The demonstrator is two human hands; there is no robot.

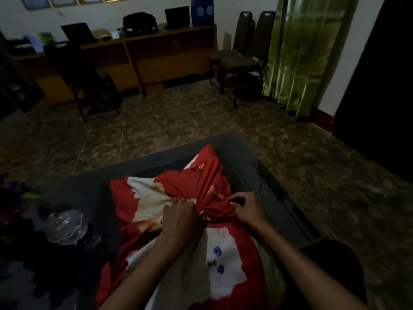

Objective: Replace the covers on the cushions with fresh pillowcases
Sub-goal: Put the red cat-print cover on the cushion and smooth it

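Observation:
A red pillowcase (196,182) printed with white cats lies across a dark glass-topped table (252,166). It partly covers a cushion whose greenish edge (271,265) shows at the lower right. My left hand (181,218) grips a bunch of the red fabric at its middle. My right hand (248,206) pinches the gathered cloth just to the right of it. The fabric is drawn into tight folds between the two hands.
A clear glass vase (67,227) with dark flowers stands on the table's left. Beyond the table lies a tiled floor, with a wooden desk (156,54) holding laptops at the back wall, two stacked chairs (243,59) and a green curtain (301,52) on the right.

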